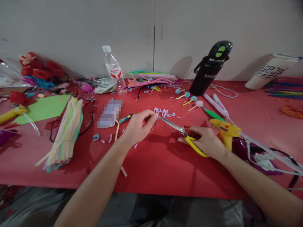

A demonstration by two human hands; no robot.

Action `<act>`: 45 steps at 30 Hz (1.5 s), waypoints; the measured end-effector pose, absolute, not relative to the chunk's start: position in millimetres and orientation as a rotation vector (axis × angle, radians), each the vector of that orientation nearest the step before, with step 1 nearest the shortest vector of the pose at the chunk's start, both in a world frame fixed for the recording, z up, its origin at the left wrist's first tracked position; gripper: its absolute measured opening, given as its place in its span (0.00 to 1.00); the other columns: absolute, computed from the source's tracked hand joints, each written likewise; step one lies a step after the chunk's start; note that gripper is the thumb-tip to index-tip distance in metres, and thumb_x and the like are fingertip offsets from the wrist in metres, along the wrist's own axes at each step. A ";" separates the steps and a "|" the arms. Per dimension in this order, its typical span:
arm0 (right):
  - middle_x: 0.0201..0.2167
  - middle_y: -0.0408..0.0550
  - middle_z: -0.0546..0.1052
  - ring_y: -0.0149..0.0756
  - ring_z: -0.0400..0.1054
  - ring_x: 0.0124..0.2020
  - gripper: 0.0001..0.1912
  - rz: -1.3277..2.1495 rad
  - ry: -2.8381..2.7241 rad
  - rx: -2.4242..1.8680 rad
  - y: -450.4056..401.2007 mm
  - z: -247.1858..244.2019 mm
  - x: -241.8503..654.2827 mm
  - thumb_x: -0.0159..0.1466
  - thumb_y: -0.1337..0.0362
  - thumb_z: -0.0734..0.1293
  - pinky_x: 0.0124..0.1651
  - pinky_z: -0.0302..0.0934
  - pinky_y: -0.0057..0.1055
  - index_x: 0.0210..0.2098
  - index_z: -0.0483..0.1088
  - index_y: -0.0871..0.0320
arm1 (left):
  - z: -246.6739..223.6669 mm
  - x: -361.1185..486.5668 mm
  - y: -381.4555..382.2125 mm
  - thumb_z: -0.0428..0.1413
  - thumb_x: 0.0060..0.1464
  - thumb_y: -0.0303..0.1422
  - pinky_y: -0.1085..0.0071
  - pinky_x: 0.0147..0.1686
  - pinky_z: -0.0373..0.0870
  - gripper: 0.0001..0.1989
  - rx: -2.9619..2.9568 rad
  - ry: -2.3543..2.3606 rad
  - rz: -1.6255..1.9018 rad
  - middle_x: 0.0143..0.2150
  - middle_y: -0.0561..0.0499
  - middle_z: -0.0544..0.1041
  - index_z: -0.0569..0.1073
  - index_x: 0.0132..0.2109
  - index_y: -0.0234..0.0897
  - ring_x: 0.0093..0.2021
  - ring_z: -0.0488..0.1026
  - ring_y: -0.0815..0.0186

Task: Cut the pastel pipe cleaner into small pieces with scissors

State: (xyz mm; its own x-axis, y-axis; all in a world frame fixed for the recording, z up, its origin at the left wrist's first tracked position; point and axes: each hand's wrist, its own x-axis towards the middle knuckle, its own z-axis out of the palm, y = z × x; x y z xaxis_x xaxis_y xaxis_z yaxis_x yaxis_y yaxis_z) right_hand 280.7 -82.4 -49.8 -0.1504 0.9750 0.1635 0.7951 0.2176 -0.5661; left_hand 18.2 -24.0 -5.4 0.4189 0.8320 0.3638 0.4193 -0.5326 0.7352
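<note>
My right hand (209, 141) grips scissors (172, 124) by their yellow and red handles, with the blades pointing left and looking nearly closed. The blade tips meet the fingertips of my left hand (139, 126), which is closed in a pinch; what it holds is too small to make out. Just beyond the tips lies a small heap of short lilac pipe cleaner pieces (164, 112). Under my left forearm a cream pipe cleaner (124, 171) partly shows. Several fluffy flower heads on stems, one of them a pink flower (199, 103), lie beyond my right hand.
On the left are a bundle of pastel pipe cleaners (67, 135), a green sheet (44, 108) and a blurred phone (110, 114). A plastic bottle (115, 71) and a black flask (209, 72) stand at the back. A yellow glue gun (224, 129) sits beside my right wrist.
</note>
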 end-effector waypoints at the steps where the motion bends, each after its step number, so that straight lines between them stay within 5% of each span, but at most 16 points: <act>1: 0.18 0.37 0.55 0.26 0.48 0.21 0.25 0.476 -2.006 -1.624 -82.2 -50.0 280.9 0.55 0.46 0.69 0.22 0.47 0.25 0.21 0.56 0.57 | -5.4 18.2 -24.0 0.49 0.63 0.36 0.73 0.33 0.64 0.13 2.131 1.053 0.985 0.30 0.52 0.75 0.71 0.34 0.35 0.31 0.70 0.70; 36: 0.16 0.37 0.53 0.26 0.45 0.20 0.28 0.388 -1.992 -1.655 -81.4 -51.1 281.6 0.55 0.42 0.68 0.20 0.45 0.26 0.19 0.53 0.57 | -6.2 17.4 -23.2 0.48 0.64 0.36 0.72 0.34 0.65 0.13 2.125 1.034 0.976 0.30 0.51 0.75 0.70 0.34 0.36 0.32 0.71 0.69; 45: 0.17 0.37 0.54 0.27 0.47 0.20 0.28 0.445 -1.963 -1.655 -83.9 -48.0 278.6 0.53 0.41 0.68 0.21 0.45 0.26 0.21 0.55 0.56 | -8.2 16.9 -23.8 0.45 0.64 0.38 0.73 0.26 0.57 0.15 2.113 1.084 0.974 0.25 0.55 0.64 0.64 0.31 0.36 0.26 0.59 0.71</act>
